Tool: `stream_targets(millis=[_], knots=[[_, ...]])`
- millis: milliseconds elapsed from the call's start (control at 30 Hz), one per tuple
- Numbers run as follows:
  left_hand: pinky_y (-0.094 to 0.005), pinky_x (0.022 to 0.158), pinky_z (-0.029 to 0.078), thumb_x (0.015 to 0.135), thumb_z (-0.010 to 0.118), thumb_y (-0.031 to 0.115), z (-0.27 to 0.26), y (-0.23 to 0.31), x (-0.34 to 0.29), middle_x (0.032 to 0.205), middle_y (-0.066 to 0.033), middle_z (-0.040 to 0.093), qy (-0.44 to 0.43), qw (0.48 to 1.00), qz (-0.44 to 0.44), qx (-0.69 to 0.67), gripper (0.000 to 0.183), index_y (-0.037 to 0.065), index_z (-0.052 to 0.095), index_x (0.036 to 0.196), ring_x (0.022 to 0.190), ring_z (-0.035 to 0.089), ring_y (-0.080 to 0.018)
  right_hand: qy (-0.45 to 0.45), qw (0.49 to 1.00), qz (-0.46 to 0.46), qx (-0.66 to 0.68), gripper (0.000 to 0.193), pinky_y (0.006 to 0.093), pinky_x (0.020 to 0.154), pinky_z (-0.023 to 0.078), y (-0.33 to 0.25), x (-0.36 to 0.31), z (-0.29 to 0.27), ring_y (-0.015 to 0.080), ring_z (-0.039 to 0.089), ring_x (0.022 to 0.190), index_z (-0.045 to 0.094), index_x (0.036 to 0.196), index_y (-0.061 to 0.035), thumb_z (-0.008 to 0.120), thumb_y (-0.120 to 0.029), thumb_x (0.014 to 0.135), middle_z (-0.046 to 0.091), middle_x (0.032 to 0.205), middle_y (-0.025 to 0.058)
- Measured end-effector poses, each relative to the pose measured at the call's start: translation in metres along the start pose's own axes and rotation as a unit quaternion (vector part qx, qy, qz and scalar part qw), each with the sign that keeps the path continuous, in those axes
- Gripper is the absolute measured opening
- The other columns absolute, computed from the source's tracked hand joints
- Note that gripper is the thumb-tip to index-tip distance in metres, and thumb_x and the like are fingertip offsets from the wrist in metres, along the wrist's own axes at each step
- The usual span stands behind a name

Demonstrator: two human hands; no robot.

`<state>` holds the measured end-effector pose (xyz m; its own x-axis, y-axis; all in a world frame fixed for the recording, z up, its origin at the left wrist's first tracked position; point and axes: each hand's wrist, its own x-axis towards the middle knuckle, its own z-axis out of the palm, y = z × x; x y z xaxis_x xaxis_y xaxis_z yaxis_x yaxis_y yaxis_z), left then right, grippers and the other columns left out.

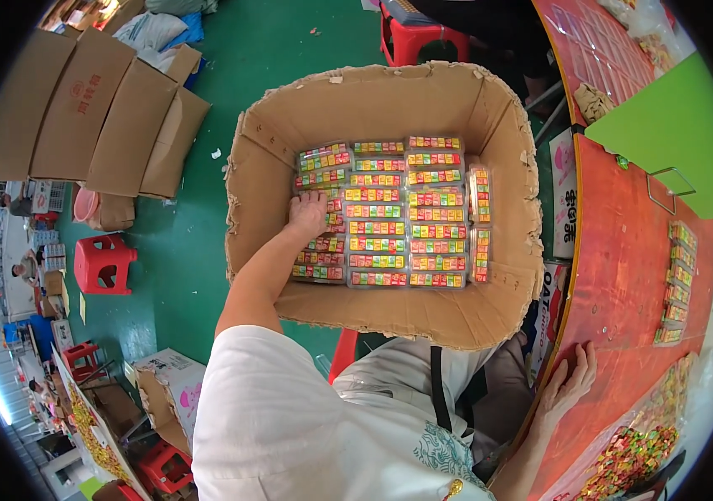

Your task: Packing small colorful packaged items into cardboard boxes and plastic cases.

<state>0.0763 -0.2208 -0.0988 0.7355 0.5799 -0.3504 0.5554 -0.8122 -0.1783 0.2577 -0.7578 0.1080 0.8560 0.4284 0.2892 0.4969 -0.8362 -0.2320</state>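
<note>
My left hand reaches down into a large cardboard box and presses on the left column of packs inside. Its fingers are bent together over one clear plastic pack; the fingertips are partly hidden. Flat clear packs of small, brightly coloured wrapped pieces fill the box floor in columns, with a few standing on edge along the right side. To the right, my right hand rests on the edge of the red table, fingers stretched and apart, holding nothing.
More filled packs line the table's far right, below a green board. Loose wrapped pieces heap nearer me. Cardboard cartons and a red stool stand left on the green floor. Another red stool is beyond the box.
</note>
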Motion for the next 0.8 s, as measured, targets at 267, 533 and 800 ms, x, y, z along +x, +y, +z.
stream_targets(millis=[267, 533, 800], knots=[[-0.0481, 0.079, 0.047, 0.066, 0.082, 0.039, -0.006, -0.010, 0.002, 0.110, -0.0133, 0.058, 0.016, 0.997, 0.057, 0.042, 0.064, 0.009, 0.051, 0.113, 0.100, 0.059, -0.0304, -0.003, 1.000, 0.001, -0.008, 0.034, 0.0459, 0.105, 0.032, -0.001, 0.000, 0.002, 0.0351, 0.046, 0.125, 0.056, 0.125, -0.0024, 0.052, -0.012, 0.093, 0.051, 0.137, 0.0170], [-0.0481, 0.080, 0.048, 0.067, 0.081, 0.034, 0.015, -0.007, 0.023, 0.111, -0.0148, 0.055, 0.136, 0.988, 0.072, -0.025, 0.055, 0.008, 0.055, 0.108, 0.097, 0.059, -0.0328, 0.023, 1.000, -0.009, -0.012, 0.034, 0.0454, 0.104, 0.036, -0.007, 0.009, -0.010, 0.0380, 0.048, 0.122, 0.056, 0.124, -0.0007, 0.053, -0.012, 0.092, 0.052, 0.133, 0.0214], [-0.0422, 0.100, 0.045, 0.059, 0.087, 0.034, 0.047, -0.083, -0.016, 0.142, -0.0179, 0.041, 0.083, 0.995, 0.043, -0.032, 0.090, 0.015, 0.046, 0.137, 0.122, 0.050, -0.0362, -0.002, 0.997, 0.017, 0.070, 0.035, 0.0467, 0.097, 0.037, -0.035, 0.014, 0.005, 0.0364, 0.049, 0.116, 0.059, 0.115, -0.0076, 0.065, -0.011, 0.081, 0.053, 0.126, 0.0155]])
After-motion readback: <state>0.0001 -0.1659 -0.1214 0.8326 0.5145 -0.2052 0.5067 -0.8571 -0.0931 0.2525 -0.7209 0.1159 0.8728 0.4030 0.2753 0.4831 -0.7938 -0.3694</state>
